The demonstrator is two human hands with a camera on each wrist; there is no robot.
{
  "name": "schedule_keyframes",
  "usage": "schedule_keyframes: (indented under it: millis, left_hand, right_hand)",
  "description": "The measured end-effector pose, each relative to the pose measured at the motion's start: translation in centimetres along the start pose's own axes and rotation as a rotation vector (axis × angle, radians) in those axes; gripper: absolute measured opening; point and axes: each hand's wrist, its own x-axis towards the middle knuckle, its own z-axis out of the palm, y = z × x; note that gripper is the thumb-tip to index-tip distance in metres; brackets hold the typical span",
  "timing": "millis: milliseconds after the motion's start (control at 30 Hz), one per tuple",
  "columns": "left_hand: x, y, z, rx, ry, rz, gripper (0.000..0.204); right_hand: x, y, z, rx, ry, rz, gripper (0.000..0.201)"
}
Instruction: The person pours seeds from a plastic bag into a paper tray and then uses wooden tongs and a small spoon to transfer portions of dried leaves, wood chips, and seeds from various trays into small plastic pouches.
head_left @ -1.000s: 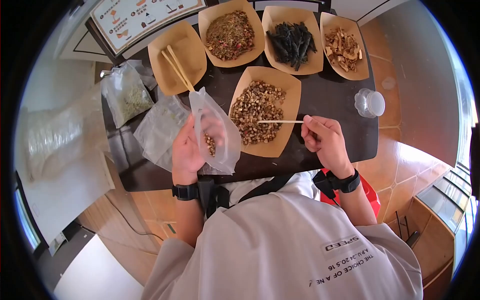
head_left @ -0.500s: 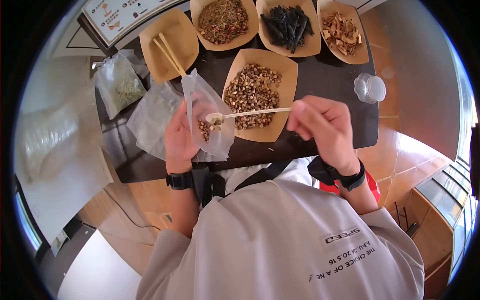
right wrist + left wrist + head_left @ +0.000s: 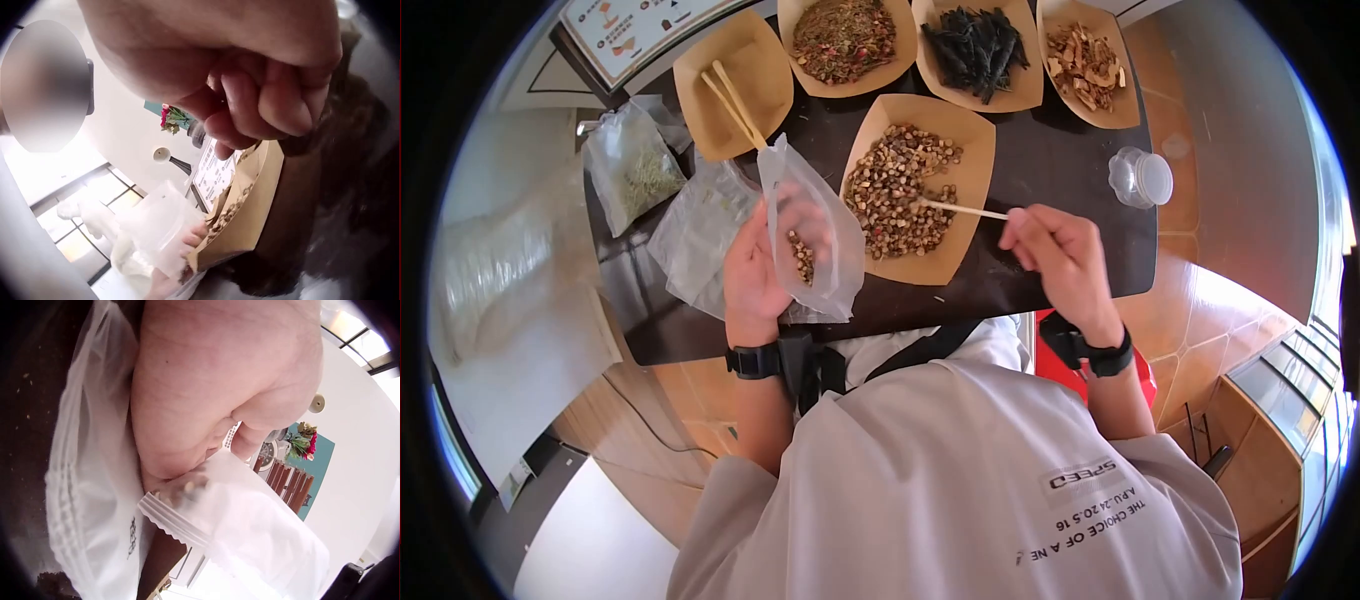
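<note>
My left hand [image 3: 752, 268] holds up a translucent zip bag [image 3: 836, 240], its mouth spread and a small heap of chopped brown pieces inside. In the left wrist view, the ridged edge of the bag [image 3: 250, 519] shows below the palm. My right hand [image 3: 1060, 256] pinches the end of a slim pale spoon [image 3: 968, 209] between thumb and fingers. Its tip reaches into chopped dried brown pieces [image 3: 890, 185] in a paper tray [image 3: 968, 150], where the bowl is hidden. The right wrist view shows the curled fingers [image 3: 284, 106] above that tray.
Behind stand paper trays of reddish-brown dried herbs [image 3: 845, 40], dark strips [image 3: 978, 50] and pale brown chips [image 3: 1085, 65]. Another tray [image 3: 770, 75] has wooden tongs [image 3: 735, 105] in it. Left lie a bag of green herb [image 3: 635, 170] and flat plastic bags [image 3: 700, 245]; a clear jar [image 3: 1140, 178] stands right.
The spoon was in the pile, then carried a load of pieces over to the bag's mouth. Now its tip is back in the pile, while the left hand still holds the bag.
</note>
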Motion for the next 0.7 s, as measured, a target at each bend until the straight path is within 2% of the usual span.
schedule_keyframes:
  millis: [67,100,167,267,433,700]
  left_hand:
    - [-0.2,0.0,0.1,0.68,0.151,0.138,0.043]
    - [-0.1,-0.1,0.1,0.68,0.147,0.136,0.043]
    - [0.0,-0.1,0.0,0.14,0.115,0.05,0.043]
    - [0.0,-0.1,-0.1,0.144,0.044,0.058,0.043]
    - [0.1,0.0,0.1,0.102,0.073,0.035,0.042]
    - [0.0,-0.3,-0.5,0.054,0.02,0.027,0.042]
  right_hand:
    - [0.4,0.4,1.1,0.144,-0.047,0.102,0.035]
    - [0.5,0.7,1.1,0.144,-0.043,0.102,0.035]
    - [0.8,1.2,1.2,0.299,-0.073,0.194,0.036]
    - [0.9,2.1,0.1,0.427,-0.093,0.257,0.036]
    - [0.8,2.8,-1.3,0.618,-0.127,0.268,0.035]
    - [0.1,-1.7,-0.7,0.617,-0.134,0.148,0.035]
